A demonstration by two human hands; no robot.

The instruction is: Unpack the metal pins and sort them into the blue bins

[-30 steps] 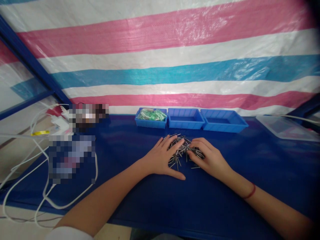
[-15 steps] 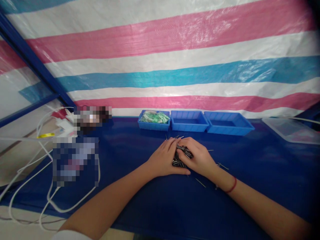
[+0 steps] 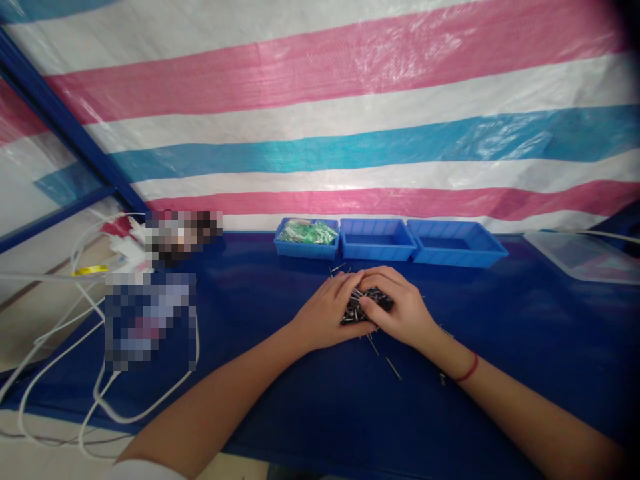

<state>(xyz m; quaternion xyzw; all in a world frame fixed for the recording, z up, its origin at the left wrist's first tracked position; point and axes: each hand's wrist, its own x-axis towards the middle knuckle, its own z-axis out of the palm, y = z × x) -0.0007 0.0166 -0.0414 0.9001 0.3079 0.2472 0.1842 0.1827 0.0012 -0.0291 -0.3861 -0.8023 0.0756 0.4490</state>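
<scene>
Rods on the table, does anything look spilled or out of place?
Yes, slightly: one rod lies alone on the table, nearer the wearer, apart from the pile cupped between the left hand and right hand, so it looks stray.

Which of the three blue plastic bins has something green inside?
The leftmost blue plastic bin; only it holds shiny green contents. The middle bin and right bin show blue interiors.

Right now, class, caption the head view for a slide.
Left fingers and right fingers cup a heap of thin metallic rods on the blue table, three blue bins behind.
</scene>
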